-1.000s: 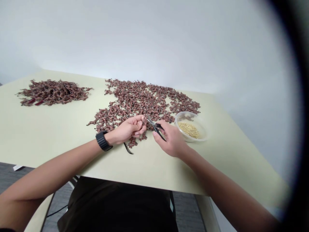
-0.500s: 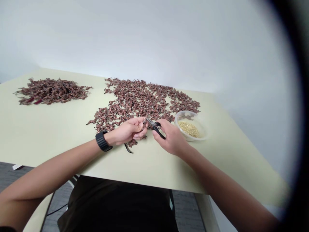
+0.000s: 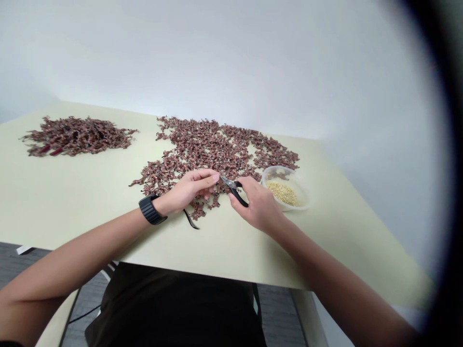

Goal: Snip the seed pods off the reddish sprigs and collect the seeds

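Jutting leftward from the right grip [image 3: 257, 205] — pliers [image 3: 232, 184].

"What's behind the table [image 3: 217, 250]?"
"A plain pale wall [image 3: 231, 58]."
"And below the edge?"
"Grey flooring [image 3: 280, 313], with a thin black cable [image 3: 84, 314] showing against it, left of the dark clothing [image 3: 173, 308]."

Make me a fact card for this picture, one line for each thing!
Left hand: thumb and finger close together by the pliers' tip; anything pinched is too small to tell
Right hand: gripping black-handled pliers
Left wrist: dark band
Middle of table: brown pieces, spread out
Far left: brown pile, dark red bits at its near edge
Right: clear tub with yellowish bits inside
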Motion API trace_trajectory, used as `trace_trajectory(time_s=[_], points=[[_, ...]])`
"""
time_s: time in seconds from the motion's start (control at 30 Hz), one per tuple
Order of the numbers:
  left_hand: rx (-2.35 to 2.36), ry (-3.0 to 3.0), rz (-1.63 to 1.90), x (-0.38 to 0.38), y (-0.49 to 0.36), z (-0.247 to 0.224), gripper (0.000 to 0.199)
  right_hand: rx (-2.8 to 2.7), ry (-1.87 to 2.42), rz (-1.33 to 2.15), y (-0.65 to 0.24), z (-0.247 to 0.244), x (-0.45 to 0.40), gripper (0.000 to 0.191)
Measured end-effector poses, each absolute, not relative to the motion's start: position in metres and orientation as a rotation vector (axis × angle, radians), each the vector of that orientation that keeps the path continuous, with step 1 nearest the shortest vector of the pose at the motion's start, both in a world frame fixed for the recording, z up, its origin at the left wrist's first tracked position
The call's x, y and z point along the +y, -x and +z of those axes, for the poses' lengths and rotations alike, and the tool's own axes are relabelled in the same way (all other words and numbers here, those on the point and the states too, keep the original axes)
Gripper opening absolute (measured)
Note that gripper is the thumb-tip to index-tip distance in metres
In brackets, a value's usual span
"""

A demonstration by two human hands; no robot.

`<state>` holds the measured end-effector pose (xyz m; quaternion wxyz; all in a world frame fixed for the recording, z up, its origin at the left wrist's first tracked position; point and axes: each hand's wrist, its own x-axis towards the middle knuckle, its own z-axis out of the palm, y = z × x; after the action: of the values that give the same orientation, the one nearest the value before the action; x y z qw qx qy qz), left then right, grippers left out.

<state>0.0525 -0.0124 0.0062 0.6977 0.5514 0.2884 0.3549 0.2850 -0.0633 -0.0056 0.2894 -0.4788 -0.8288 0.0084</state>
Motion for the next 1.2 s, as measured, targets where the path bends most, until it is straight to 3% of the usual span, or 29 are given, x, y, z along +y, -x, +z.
trace_trajectory(time_s=[0.3,0.8,1.0,1.1,1.2], points=[[0.741,-1.462,1.0,-0.015,-0.055,0.003,0.046,-2.089,1.315,0.29,-0.275,-0.007,-0.068,0.021],[0.83,-1.854,1.384,-0.02,-0.058,-0.005,0.03,-1.803,1.238,0.994,-0.26,-0.003,-0.077,0.028],[0.675,-2.253,1.4,-0.007,-0.044,-0.013,0.042,-1.629,1.163,1.454,-0.261,0.005,-0.079,0.036],[0.623,-2.307,1.41,-0.005,-0.044,-0.012,0.044,-1.64,1.201,1.374,-0.26,0.005,-0.079,0.036],[0.729,-2.111,1.328,-0.008,-0.049,-0.008,0.043,-1.779,1.271,1.03,-0.26,0.003,-0.079,0.03]])
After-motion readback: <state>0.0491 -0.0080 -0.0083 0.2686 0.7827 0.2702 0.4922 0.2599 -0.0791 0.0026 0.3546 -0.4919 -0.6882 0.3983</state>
